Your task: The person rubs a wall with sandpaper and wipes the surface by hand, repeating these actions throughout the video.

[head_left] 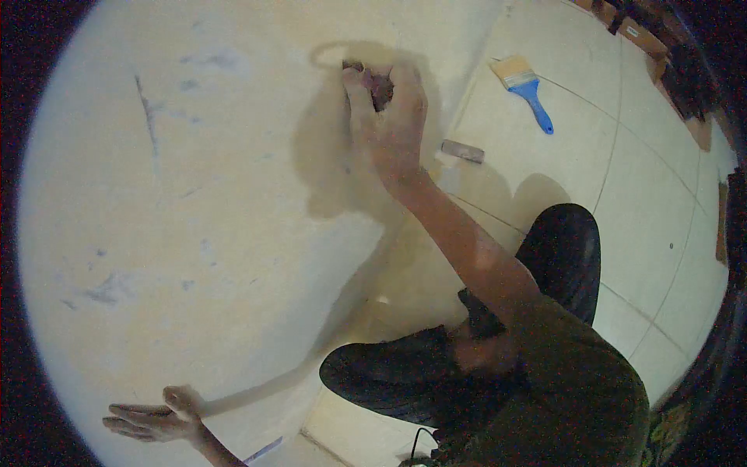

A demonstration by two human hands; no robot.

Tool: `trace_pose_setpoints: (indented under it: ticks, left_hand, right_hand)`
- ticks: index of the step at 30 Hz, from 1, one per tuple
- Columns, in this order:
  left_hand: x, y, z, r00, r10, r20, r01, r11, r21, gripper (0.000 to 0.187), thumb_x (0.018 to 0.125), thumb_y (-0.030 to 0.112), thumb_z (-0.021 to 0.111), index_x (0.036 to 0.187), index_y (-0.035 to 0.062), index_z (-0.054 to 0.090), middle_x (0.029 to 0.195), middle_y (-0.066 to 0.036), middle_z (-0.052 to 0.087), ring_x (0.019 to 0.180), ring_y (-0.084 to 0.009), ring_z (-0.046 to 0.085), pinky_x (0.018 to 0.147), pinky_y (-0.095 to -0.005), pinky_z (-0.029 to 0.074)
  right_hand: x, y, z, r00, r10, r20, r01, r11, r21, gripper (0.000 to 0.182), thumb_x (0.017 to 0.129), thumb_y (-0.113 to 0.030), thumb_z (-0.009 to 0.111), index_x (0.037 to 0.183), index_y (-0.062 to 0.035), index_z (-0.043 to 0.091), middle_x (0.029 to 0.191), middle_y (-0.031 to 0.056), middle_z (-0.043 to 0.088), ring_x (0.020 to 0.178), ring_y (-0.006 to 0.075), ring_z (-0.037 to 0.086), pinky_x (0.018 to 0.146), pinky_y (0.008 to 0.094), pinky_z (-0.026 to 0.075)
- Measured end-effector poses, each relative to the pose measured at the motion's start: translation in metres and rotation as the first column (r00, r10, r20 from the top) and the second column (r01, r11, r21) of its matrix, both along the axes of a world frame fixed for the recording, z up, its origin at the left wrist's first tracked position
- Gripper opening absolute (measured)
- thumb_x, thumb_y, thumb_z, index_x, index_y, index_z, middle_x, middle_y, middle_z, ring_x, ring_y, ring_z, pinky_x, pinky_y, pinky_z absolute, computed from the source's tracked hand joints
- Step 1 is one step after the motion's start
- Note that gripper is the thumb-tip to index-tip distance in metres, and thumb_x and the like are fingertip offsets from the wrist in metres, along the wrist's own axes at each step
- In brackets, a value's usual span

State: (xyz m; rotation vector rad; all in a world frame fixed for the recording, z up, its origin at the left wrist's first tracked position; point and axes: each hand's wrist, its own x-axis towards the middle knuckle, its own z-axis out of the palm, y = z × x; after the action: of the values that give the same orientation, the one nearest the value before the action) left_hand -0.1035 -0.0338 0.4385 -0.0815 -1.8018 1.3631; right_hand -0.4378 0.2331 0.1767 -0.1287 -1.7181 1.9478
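Note:
A pale wall [233, 179] with grey scuffs and a dark vertical mark fills the left and centre. At its upper part, my right hand [389, 128] grips a small dark reddish-brown piece [380, 89] between thumb and fingers, against the surface. What the piece is cannot be made out. The hand casts a shadow on the wall. Low at the left, my left hand [156, 419] is at the wall with its fingers stretched out and nothing in it.
On the tiled floor [654, 233] lie a brush [523, 84] with a blue handle and a small greyish block [463, 151]. My bent, dark-clothed legs [389, 377] are at the wall's foot. Cardboard boxes [642, 37] stand at the upper right.

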Motion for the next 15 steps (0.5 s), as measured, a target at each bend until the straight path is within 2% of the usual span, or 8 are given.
trace_pose_setpoints:
  ticks: [1, 3, 5, 6, 9, 12, 15]
  left_hand:
    - [-0.002, 0.003, 0.000, 1.000, 0.009, -0.023, -0.009, 1.000, 0.012, 0.089, 0.101, 0.068, 0.037, 0.158, -0.0003, 0.034, 0.163, -0.023, 0.033, 0.151, -0.0436, 0.030, 0.122, -0.0550, 0.027]
    - [-0.003, 0.002, 0.001, 0.999, 0.012, -0.031, -0.012, 1.000, -0.011, 0.089, 0.101, 0.068, 0.036, 0.158, -0.0001, 0.034, 0.163, -0.023, 0.033, 0.152, -0.0435, 0.028, 0.122, -0.0554, 0.026]
    - [-0.002, -0.001, 0.004, 0.999, 0.033, -0.021, -0.033, 0.999, -0.022, 0.089, 0.101, 0.068, 0.035, 0.158, 0.0000, 0.034, 0.163, -0.024, 0.032, 0.152, -0.0433, 0.027, 0.122, -0.0556, 0.026]
    - [0.001, -0.003, 0.005, 0.998, 0.053, -0.019, -0.053, 0.998, -0.022, 0.088, 0.101, 0.068, 0.034, 0.158, -0.0001, 0.034, 0.163, -0.024, 0.032, 0.153, -0.0431, 0.026, 0.122, -0.0556, 0.026]
    - [-0.002, 0.000, 0.003, 0.998, 0.042, -0.041, -0.042, 0.999, -0.010, 0.089, 0.101, 0.069, 0.034, 0.158, 0.0009, 0.034, 0.163, -0.025, 0.032, 0.153, -0.0436, 0.026, 0.122, -0.0562, 0.026]
    - [-0.005, -0.002, 0.004, 1.000, 0.011, -0.023, -0.011, 1.000, -0.007, 0.091, 0.099, 0.071, 0.035, 0.158, 0.0017, 0.035, 0.163, -0.025, 0.033, 0.152, -0.0445, 0.027, 0.121, -0.0572, 0.027]
    - [0.000, -0.004, 0.005, 0.999, 0.024, -0.031, -0.023, 1.000, 0.015, 0.092, 0.099, 0.071, 0.037, 0.158, 0.0012, 0.035, 0.162, -0.025, 0.033, 0.151, -0.0447, 0.029, 0.119, -0.0578, 0.027]
  right_hand:
    - [-0.007, 0.001, 0.010, 0.997, -0.069, -0.035, 0.069, 0.998, -0.005, 0.029, 0.092, -0.026, 0.073, 0.108, -0.0033, 0.064, 0.098, 0.0189, 0.067, 0.089, 0.0417, 0.063, 0.082, 0.0529, 0.048]
    - [0.011, -0.008, -0.022, 1.000, 0.018, 0.025, -0.019, 0.999, 0.048, 0.028, 0.092, -0.026, 0.073, 0.106, -0.0040, 0.065, 0.098, 0.0193, 0.066, 0.089, 0.0412, 0.063, 0.080, 0.0520, 0.049]
    - [0.047, -0.017, -0.071, 0.989, 0.128, 0.067, -0.132, 0.990, 0.054, 0.027, 0.091, -0.027, 0.074, 0.104, -0.0041, 0.066, 0.098, 0.0194, 0.064, 0.087, 0.0402, 0.063, 0.078, 0.0507, 0.049]
    - [0.058, -0.015, -0.077, 0.978, 0.197, 0.063, -0.200, 0.979, 0.036, 0.027, 0.091, -0.027, 0.074, 0.103, -0.0039, 0.067, 0.096, 0.0193, 0.064, 0.086, 0.0395, 0.063, 0.076, 0.0499, 0.050]
    - [0.046, -0.010, -0.072, 0.995, 0.086, -0.056, -0.073, 0.975, 0.211, 0.026, 0.091, -0.027, 0.074, 0.100, -0.0034, 0.067, 0.092, 0.0170, 0.065, 0.080, 0.0363, 0.064, 0.074, 0.0481, 0.051]
    - [0.004, 0.009, -0.023, 0.996, 0.041, 0.076, -0.046, 0.997, 0.064, 0.027, 0.090, -0.025, 0.076, 0.104, -0.0025, 0.068, 0.091, 0.0159, 0.066, 0.077, 0.0341, 0.064, 0.073, 0.0479, 0.051]
    - [-0.010, 0.000, -0.024, 0.995, -0.081, -0.054, 0.081, 0.997, 0.010, 0.027, 0.090, -0.023, 0.077, 0.103, -0.0015, 0.067, 0.090, 0.0163, 0.067, 0.076, 0.0329, 0.064, 0.071, 0.0467, 0.051]
